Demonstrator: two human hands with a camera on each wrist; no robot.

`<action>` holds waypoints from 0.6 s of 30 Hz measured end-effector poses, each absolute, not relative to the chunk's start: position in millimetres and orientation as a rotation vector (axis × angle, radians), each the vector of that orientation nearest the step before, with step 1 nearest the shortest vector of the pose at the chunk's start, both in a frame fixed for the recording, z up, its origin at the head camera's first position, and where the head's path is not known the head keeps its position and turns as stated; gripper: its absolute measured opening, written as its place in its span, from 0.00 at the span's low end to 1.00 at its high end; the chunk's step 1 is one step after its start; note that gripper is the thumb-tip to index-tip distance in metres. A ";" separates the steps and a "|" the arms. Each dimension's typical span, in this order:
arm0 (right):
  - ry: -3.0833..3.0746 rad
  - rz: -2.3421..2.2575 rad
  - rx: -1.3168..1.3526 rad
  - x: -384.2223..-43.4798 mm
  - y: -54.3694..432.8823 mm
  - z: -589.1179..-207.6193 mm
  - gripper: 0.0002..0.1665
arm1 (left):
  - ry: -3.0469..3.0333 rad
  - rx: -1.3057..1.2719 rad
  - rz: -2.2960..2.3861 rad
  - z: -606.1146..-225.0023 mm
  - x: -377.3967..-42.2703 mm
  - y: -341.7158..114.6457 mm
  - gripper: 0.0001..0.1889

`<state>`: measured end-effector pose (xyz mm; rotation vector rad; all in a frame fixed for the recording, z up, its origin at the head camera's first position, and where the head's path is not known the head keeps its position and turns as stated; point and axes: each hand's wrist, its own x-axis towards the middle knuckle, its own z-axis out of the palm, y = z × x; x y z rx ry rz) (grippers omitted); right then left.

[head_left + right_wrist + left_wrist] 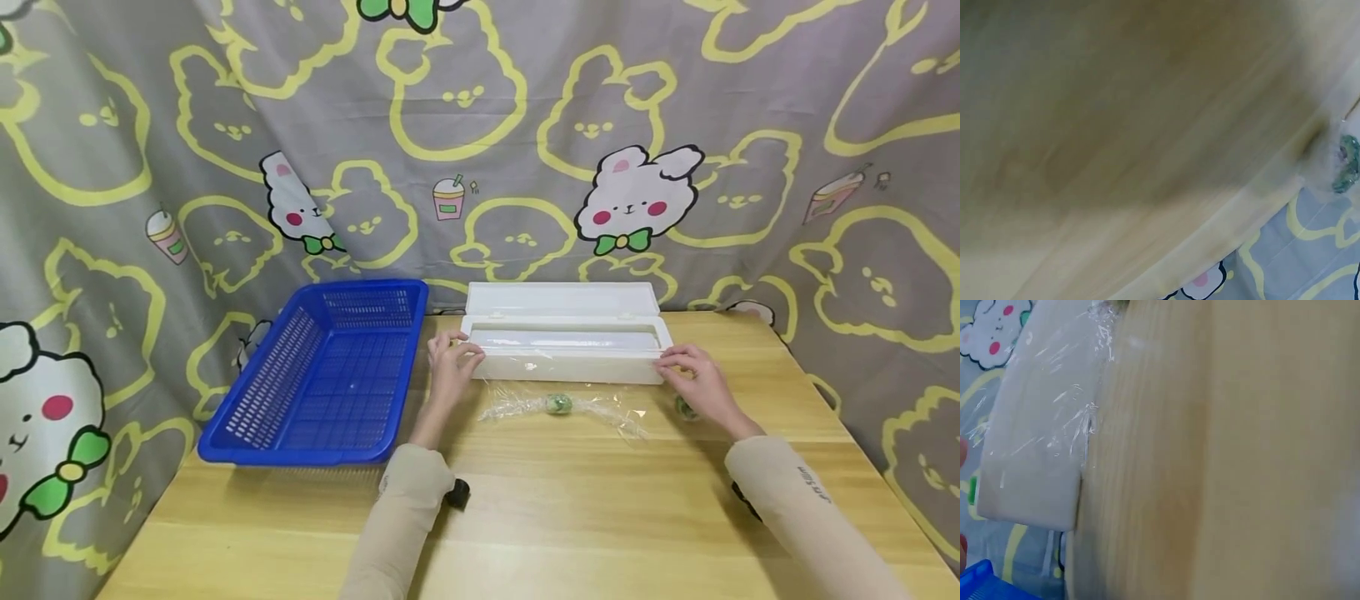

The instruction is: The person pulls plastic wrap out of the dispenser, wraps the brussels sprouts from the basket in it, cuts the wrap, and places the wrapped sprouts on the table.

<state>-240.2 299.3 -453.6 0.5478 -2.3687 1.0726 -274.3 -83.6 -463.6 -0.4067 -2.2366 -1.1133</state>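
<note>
A long white cling film dispenser box (570,368) stands at the back of the table, lid (562,298) raised, a roll of film (566,341) inside. Clear cling film (529,367) hangs over its front wall; the left wrist view shows it wrinkled and shiny along the box. At the box's left front corner my left hand (448,367) pinches the film's edge between thumb and fingers. My right hand (699,382) pinches it at the right front corner. Before the box lies a small green item (558,404) in a twisted strip of film. Another green item (686,407) is partly hidden beneath my right hand.
A blue plastic basket (315,457) with slotted walls sits on the left of the wooden table (570,517), close to my left forearm. A grey patterned curtain (517,108) hangs right behind the box and along both sides.
</note>
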 end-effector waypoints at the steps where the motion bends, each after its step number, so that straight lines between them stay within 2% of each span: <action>1: -2.402 1.123 0.541 -237.9 300.4 -451.9 0.06 | -2.240 -0.433 -1.145 -462.4 -271.6 -84.0 0.06; 6: -2.586 1.299 0.508 -226.0 299.5 -438.0 0.06 | -2.414 -0.459 -1.294 -449.2 -250.3 -87.1 0.03; 13: -2.667 1.455 0.497 -226.8 307.5 -447.5 0.12 | -2.570 -0.526 -1.407 -446.5 -242.4 -91.2 0.02; 18: -2.660 1.474 0.551 -224.5 305.6 -451.7 0.05 | -2.590 -0.585 -1.490 -448.8 -240.3 -95.1 0.04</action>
